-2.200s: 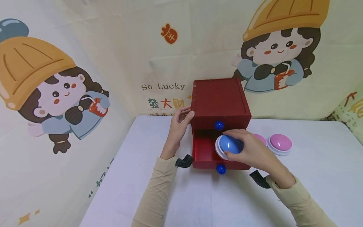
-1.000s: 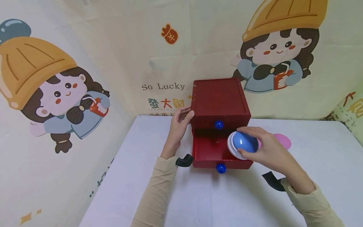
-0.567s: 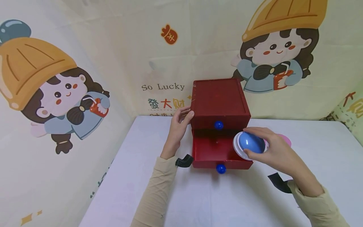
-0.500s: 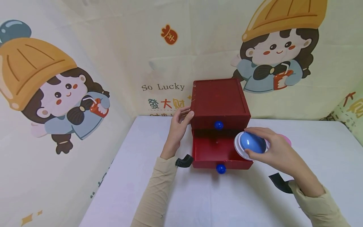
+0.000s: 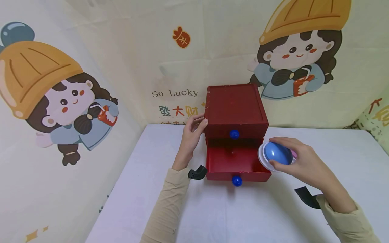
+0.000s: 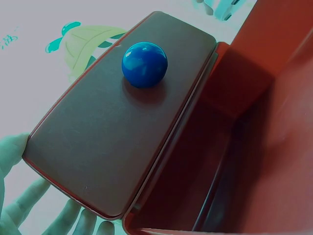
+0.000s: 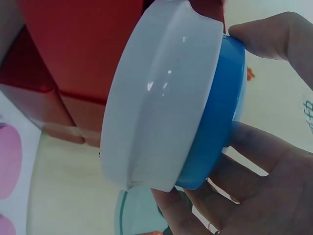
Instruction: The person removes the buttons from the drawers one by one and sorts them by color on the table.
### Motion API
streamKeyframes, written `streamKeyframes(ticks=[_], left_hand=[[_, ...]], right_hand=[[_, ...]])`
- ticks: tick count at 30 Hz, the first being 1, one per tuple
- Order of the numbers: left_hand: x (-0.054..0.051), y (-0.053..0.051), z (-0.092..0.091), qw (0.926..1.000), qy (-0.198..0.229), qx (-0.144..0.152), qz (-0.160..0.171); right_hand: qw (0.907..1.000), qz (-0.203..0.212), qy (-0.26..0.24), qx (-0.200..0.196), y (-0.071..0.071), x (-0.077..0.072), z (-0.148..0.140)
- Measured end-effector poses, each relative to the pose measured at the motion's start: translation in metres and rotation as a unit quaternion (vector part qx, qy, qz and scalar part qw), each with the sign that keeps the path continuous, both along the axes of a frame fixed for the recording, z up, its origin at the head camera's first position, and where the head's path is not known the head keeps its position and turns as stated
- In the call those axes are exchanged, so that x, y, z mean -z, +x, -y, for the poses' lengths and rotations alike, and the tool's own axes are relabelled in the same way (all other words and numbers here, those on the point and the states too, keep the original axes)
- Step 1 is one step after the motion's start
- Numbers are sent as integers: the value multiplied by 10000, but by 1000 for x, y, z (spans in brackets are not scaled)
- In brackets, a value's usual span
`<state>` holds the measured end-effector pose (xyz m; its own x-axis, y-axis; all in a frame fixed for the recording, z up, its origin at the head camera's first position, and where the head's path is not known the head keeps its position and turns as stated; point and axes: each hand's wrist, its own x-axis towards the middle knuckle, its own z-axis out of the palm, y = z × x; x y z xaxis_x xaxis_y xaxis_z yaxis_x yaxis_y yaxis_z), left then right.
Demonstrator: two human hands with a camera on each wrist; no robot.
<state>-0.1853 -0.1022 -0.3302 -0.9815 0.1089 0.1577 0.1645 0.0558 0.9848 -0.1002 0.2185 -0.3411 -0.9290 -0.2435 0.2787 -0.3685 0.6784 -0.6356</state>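
The blue-domed, white-rimmed round button (image 5: 278,153), pinched in the right hand (image 5: 307,163), has shifted rightward to the right edge of the open red drawer (image 5: 223,177), right of centre, apparently being taken out. The left hand (image 5: 191,137), fingers spread, stays against the red box-shaped cabinet (image 5: 235,104).

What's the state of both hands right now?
Left hand: open, resting against the left side of the red drawer box.
Right hand: holding the blue-and-white button between thumb and fingers.
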Motion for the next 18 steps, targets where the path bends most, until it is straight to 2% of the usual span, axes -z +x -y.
streamKeyframes(ticks=[5,18], left_hand=[[0,0,0,10000,4,18,1],[-2,1,0,10000,-18,6,7]], right_hand=[[10000,-29,30,72,0,3,-7],[9987,393,106,297,0,14,-27]])
